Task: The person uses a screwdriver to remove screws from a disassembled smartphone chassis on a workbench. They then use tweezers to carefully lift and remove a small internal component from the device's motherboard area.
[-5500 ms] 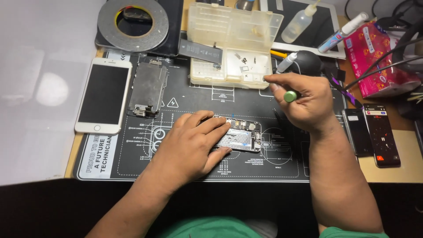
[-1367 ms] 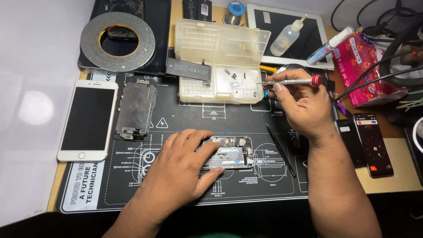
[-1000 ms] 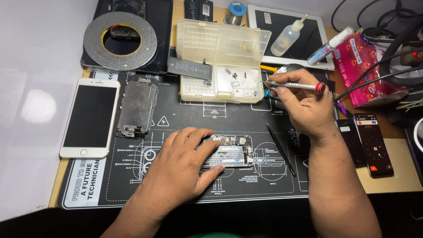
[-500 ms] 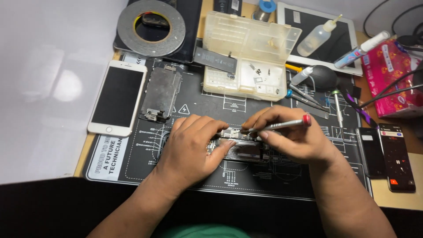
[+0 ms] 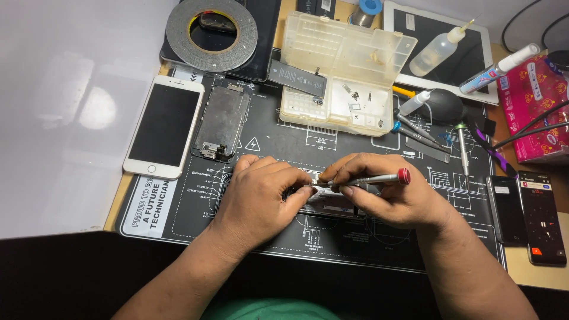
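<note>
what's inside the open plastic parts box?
The parts box has small screws and metal bits loose in its lower tray compartments; the lid half looks empty. A dark battery lies over its left edge, hiding what's beneath.

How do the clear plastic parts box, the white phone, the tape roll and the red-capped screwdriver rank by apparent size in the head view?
1. Clear plastic parts box
2. White phone and tape roll: look alike, unranked
3. Red-capped screwdriver, partly hidden by the right hand

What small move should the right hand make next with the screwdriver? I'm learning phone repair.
Probably turn the screwdriver gently in place. The right hand holds it nearly level, its tip at the top edge of the opened phone, which the left hand pins to the mat. The tip itself is hidden.
</note>
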